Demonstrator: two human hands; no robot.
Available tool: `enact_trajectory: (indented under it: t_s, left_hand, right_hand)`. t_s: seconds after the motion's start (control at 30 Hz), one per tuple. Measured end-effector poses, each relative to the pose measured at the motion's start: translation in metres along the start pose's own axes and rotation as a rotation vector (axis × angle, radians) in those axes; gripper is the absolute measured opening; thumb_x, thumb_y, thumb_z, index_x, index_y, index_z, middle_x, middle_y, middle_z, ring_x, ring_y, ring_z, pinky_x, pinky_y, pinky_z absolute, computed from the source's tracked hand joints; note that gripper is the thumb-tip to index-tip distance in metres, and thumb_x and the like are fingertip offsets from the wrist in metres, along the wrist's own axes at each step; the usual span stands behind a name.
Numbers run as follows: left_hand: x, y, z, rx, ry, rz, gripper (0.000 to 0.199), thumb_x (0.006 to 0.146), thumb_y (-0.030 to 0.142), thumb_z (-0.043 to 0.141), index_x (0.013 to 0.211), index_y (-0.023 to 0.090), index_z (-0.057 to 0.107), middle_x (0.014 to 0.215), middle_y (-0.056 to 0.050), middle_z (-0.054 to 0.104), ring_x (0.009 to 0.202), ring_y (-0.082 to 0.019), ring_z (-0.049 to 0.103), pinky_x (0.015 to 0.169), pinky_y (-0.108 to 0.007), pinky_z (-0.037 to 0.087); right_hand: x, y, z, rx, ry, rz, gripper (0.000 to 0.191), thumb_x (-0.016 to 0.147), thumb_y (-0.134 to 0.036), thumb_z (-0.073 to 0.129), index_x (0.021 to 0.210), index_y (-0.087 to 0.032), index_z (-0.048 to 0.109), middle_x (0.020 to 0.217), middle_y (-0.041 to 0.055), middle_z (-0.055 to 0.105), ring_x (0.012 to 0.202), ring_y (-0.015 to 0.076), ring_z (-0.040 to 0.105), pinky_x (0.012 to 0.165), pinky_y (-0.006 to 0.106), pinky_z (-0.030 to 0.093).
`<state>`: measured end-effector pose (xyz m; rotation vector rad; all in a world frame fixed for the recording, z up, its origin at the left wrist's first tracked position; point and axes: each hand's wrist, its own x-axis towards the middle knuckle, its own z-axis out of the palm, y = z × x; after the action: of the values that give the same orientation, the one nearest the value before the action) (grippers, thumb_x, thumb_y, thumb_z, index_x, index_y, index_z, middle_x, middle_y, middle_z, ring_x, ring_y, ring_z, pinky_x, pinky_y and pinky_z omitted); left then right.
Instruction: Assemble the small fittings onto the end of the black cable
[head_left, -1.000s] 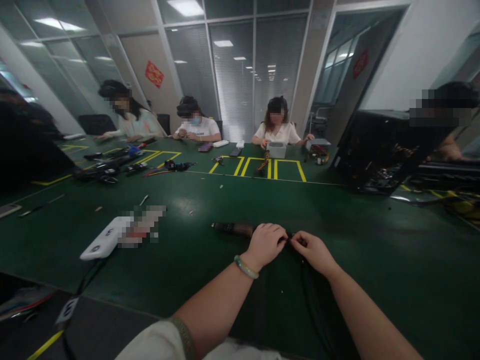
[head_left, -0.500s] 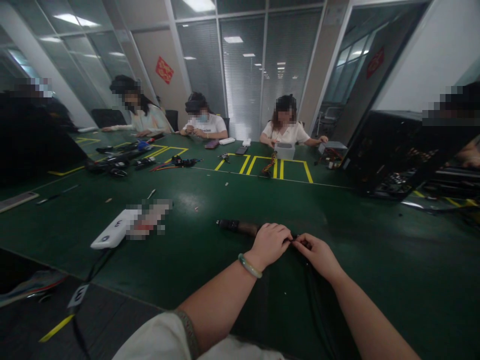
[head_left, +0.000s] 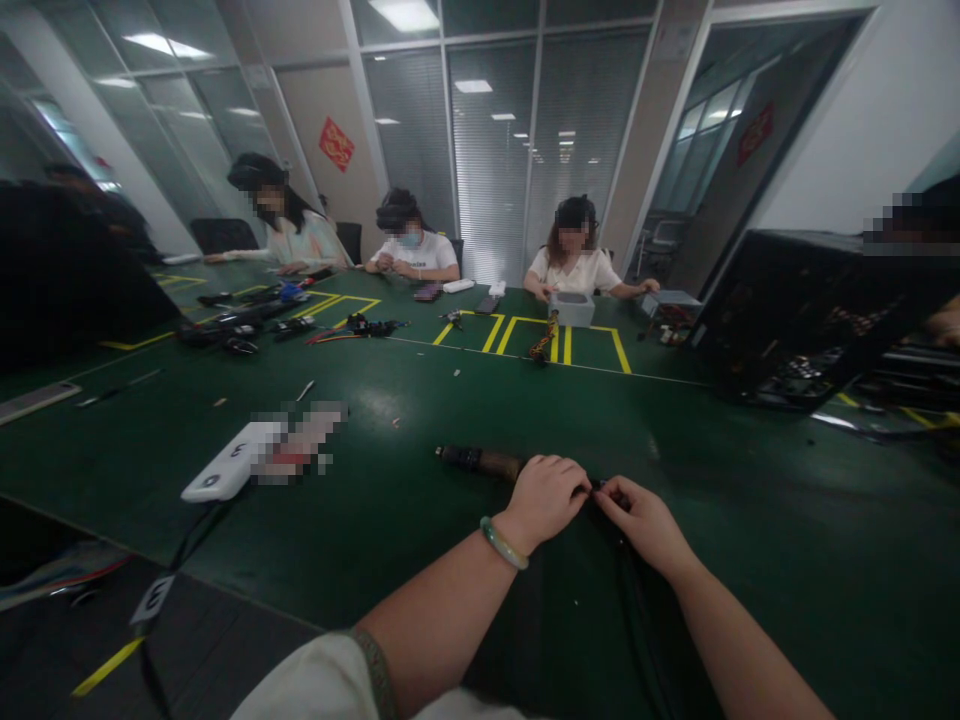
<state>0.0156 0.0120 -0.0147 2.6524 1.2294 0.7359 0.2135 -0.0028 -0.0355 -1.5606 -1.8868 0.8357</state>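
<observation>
A dark cylindrical tool (head_left: pixel 487 463) lies on the green table, its metal tip pointing left. My left hand (head_left: pixel 550 492) is closed over the tool's right part, palm down, a pale green bangle on the wrist. Close beside it on the right, my right hand (head_left: pixel 637 515) pinches the dark cable end where it meets the tool. The fingertips of both hands nearly touch. From there a black cable (head_left: pixel 637 610) runs down towards the table's near edge. The exact spot between the fingertips is too small and dark to make out.
A white power bank (head_left: pixel 232 465) with a strap lies at the left. Black cable bundles (head_left: pixel 240 320) lie further back. Several people sit across the table, one with a grey box (head_left: pixel 571 310). A large black computer case (head_left: pixel 795 310) stands at the right.
The camera view has shifted slightly, so the scene sits a little lower and further right. Both hands keep nearly the same hold on the tool and cable.
</observation>
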Motion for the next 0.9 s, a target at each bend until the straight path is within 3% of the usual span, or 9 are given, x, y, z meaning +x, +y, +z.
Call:
enact_trajectory:
  t_s: [0.53, 0.9]
  left_hand:
    - [-0.0007, 0.0003, -0.0013, -0.043, 0.013, -0.022, 0.009, 0.09, 0.025, 0.056, 0.096, 0.022, 0.062, 0.102, 0.0, 0.064, 0.097, -0.018, 0.055, 0.088, -0.034, 0.038]
    - [0.0014, -0.0016, -0.0014, -0.05, -0.018, -0.03, 0.009, 0.09, 0.022, 0.056, 0.095, 0.024, 0.062, 0.103, 0.002, 0.064, 0.099, -0.019, 0.055, 0.087, -0.035, 0.037]
  right_hand:
    - [-0.0013, -0.0008, -0.0008, 0.004, -0.037, 0.028, 0.028, 0.089, -0.048, 0.051, 0.088, -0.022, 0.063, 0.08, 0.0, 0.067, 0.071, 0.0178, 0.06, 0.06, 0.025, 0.042]
    - [0.0017, 0.0005, 0.0016, 0.0, -0.023, 0.02, 0.028, 0.088, -0.047, 0.051, 0.085, -0.021, 0.062, 0.072, -0.0002, 0.064, 0.066, 0.0177, 0.058, 0.059, 0.025, 0.04]
